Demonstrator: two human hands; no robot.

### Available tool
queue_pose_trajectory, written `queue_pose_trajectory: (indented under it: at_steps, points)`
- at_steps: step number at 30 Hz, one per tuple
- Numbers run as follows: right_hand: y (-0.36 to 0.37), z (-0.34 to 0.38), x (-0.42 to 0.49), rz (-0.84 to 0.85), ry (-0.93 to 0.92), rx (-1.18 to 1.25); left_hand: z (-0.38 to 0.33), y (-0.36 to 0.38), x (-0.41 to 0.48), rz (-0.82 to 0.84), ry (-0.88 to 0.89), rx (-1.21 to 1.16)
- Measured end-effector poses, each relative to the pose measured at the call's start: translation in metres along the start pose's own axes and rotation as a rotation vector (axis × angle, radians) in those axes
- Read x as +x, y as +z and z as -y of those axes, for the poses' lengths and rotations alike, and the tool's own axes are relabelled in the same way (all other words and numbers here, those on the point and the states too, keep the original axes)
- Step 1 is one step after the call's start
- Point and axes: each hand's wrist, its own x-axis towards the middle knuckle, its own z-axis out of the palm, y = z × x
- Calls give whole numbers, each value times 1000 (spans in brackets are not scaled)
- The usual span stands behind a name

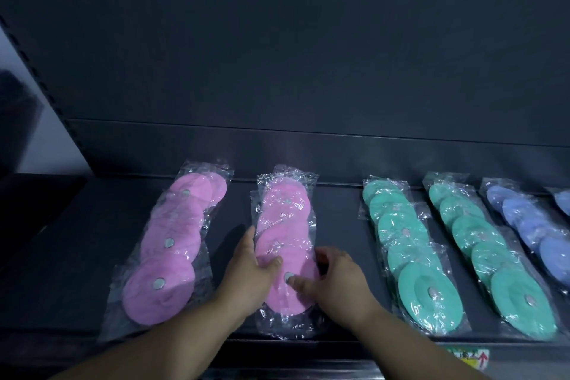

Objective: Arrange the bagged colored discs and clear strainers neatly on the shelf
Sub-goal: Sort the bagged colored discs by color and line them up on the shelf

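Note:
Rows of bagged discs lie front to back on the dark shelf point(336, 216). The middle pink row point(285, 225) is between my hands. My left hand point(249, 268) grips the front pink bag from its left side, thumb on top. My right hand point(334, 279) holds the same bag from its right edge, thumb near the disc's metal centre. A second pink row point(172, 244) lies to the left, slanted. Two green rows point(407, 253) point(493, 256) and a blue row point(536, 228) lie to the right. No clear strainers are in view.
The shelf's back panel point(308, 55) rises behind the rows. A slotted upright point(34, 71) stands at the left. A price label point(468, 358) is stuck on the front lip. Bare shelf strips separate the rows.

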Motion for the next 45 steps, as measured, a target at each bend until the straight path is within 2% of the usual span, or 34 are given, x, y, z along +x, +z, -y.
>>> queue_pose_trajectory:
  at_steps: [5,9,15,17,20,25,29,33,38,42,45]
  points:
    - [-1,6,-3,4,9,1,-5,-4,0,-22,46,42]
    - [6,16,-7,50,12,249,-15,-4,4,5,46,17]
    - [10,19,-5,61,30,389,-23,-9,12,11,52,34]
    - [6,16,6,84,39,364,-27,-11,19,27,55,36]
    - [8,17,13,130,-42,188,-29,-7,23,99,81,32]
    - [-3,19,41,-74,-20,182,-37,-13,39,-43,125,112]
    - [-13,27,78,-90,87,351,-50,-14,69,-85,25,-28]
    - [-10,34,110,28,196,608,-55,-9,96,-42,-147,-322]
    - [-10,35,129,68,193,844,-56,0,102,-3,-110,-426]
    - [-8,25,132,77,125,846,-47,4,98,-30,-16,-303]
    - [-3,26,131,59,82,665,-45,4,102,-26,27,28]
